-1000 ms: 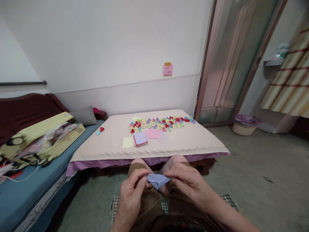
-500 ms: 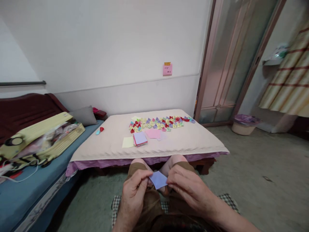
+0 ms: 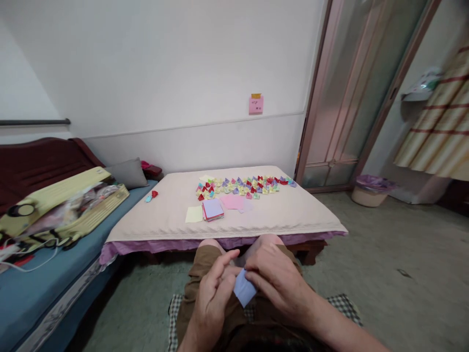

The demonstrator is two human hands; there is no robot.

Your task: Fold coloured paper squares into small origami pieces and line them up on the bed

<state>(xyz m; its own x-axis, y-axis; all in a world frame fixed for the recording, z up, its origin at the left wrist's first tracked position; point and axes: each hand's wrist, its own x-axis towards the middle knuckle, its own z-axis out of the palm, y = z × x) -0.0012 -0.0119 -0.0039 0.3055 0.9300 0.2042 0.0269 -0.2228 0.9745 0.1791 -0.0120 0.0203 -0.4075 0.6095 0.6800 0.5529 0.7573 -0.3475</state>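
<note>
A small folded sheet of light blue-violet paper (image 3: 245, 289) is held tilted above my lap, between both hands. My right hand (image 3: 277, 276) pinches it near its upper right edge with thumb and fingers. My left hand (image 3: 215, 293) has the paper's left edge at its thumb, other fingers partly behind the sheet and the index finger raised. On the cream-covered bed-like table in front lie a stack of coloured square paper (image 3: 213, 209), a pale yellow sheet (image 3: 194, 214) and pink sheets (image 3: 232, 201). Behind them stand rows of many small folded paper pieces (image 3: 252, 186).
The cream cover (image 3: 164, 220) ends just beyond my knees. Red and light blue folded pieces (image 3: 152, 196) lie at its left. An open yellow suitcase (image 3: 69, 205) rests on the blue couch (image 3: 40, 293). A lined bin (image 3: 372, 190) stands on the floor at right.
Both hands have come closer together and the paper has turned steeper and lower. My right hand has shifted to its upper edge; my left index finger has lifted off.
</note>
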